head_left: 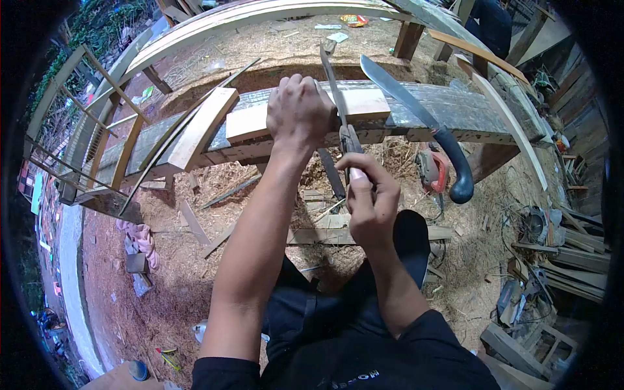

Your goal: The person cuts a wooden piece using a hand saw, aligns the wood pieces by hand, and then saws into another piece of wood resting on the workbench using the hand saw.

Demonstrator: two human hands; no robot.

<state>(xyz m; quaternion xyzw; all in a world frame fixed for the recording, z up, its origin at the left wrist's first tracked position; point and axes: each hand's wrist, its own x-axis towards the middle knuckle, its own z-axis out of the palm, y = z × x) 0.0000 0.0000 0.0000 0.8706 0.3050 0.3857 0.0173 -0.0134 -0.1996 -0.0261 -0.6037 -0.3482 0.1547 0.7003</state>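
A pale wooden block lies crosswise on a weathered beam. My left hand is closed over the block's middle and presses it down. My right hand is closed round the handle of what looks like a handsaw, its teeth too small to make out. The long narrow blade points away from me and crosses the block just right of my left hand. To the right, a machete with a black curved handle rests on the beam, touched by neither hand.
Another pale board and thin strips lie across the beam at left. A red-and-grey power tool sits on the shaving-covered ground beyond my right hand. Wooden frames stand at left; scrap timber is piled at right.
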